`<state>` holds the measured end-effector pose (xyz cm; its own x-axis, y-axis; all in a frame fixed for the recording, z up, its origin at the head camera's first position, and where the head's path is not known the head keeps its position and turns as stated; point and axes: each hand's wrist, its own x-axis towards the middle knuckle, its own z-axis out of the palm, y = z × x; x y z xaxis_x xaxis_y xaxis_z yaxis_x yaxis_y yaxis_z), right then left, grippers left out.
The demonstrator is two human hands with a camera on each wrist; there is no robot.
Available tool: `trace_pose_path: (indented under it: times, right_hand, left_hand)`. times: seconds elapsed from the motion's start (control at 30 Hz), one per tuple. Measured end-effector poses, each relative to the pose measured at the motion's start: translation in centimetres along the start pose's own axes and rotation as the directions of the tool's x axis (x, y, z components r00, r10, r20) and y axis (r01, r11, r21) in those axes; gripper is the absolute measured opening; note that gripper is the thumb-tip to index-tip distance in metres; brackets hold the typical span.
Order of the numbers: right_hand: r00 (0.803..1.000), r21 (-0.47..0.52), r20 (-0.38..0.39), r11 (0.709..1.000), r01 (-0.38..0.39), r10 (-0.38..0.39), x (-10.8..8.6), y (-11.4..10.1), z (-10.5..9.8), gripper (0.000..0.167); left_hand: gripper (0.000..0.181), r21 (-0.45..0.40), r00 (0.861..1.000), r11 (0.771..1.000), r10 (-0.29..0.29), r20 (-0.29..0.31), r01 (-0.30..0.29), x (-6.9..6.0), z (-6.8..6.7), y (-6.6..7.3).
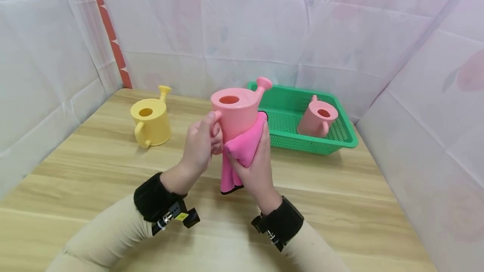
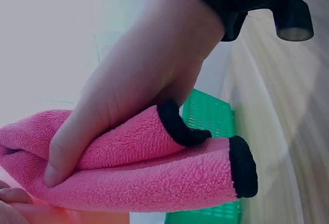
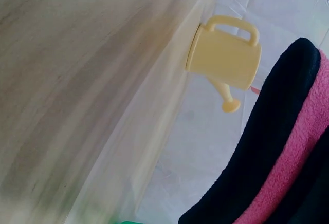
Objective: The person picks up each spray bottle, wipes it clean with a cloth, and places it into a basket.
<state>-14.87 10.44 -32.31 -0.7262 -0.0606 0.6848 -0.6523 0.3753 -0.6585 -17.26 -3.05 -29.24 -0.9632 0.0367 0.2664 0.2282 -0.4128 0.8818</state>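
Note:
A pink watering can [image 1: 240, 116] is held up above the table, its spout pointing to the back right. The left hand [image 1: 200, 144] grips its handle with curled fingers. Against the can's lower right side, the right hand [image 1: 257, 167] holds a bright pink cloth [image 1: 245, 144] with black edging, part of which hangs down. In the left wrist view the right hand's thumb presses on the folded cloth [image 2: 154, 183], with the left fingers [image 2: 15, 203] at the lower left corner. The cloth [image 3: 293, 157] also fills the right side of the right wrist view.
A yellow watering can [image 1: 153, 123] stands on the wooden table [image 1: 340, 205] at the left. At the back right sits a green basket [image 1: 302, 142], with another pink watering can [image 1: 315, 120] tilted inside it. White patterned sheeting [image 1: 249, 24] surrounds the table's back and sides.

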Motion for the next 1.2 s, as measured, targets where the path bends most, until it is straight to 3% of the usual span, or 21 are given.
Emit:
trace_pose_path:
  times: [0.23,0.43,0.73,0.83,0.93,1.07,1.2]
  right_hand:
    - [1.000,0.020,0.018,1.000,-0.021,0.021,0.1,-0.1,-0.4,0.094]
    - [1.000,0.085,-0.004,0.996,-0.025,0.025,0.9,-0.5,-0.9,0.090]
    - [0.999,0.143,-0.026,0.989,-0.028,0.032,1.6,-0.3,-1.3,0.087]
    - [0.999,0.130,-0.033,0.992,-0.008,0.013,1.3,1.3,-1.0,0.091]
    - [1.000,0.099,-0.022,0.995,0.015,-0.013,0.9,1.6,-0.8,0.092]
    - [1.000,0.038,0.011,0.999,0.018,-0.019,0.4,0.0,-0.8,0.091]
    - [1.000,0.015,0.021,1.000,0.011,-0.011,0.3,-0.2,-0.7,0.091]
  left_hand:
    - [0.045,0.012,1.000,1.000,-0.017,-0.004,0.017,-0.2,0.2,-0.3]
    - [0.047,0.042,0.999,0.999,-0.003,0.036,0.001,-0.5,0.6,-0.9]
    - [0.048,0.064,0.997,0.997,-0.044,0.068,0.039,-1.0,0.7,-1.7]
    - [0.049,0.065,0.997,0.997,-0.043,0.060,0.039,-0.9,0.7,-1.5]
    - [0.048,0.056,0.998,0.997,-0.053,0.038,0.051,-0.6,0.6,-1.3]
    - [0.046,0.022,0.999,0.999,-0.041,0.006,0.041,-0.2,0.4,-0.7]
    - [0.045,0.026,1.000,1.000,-0.015,-0.004,0.015,-0.2,0.4,-0.4]
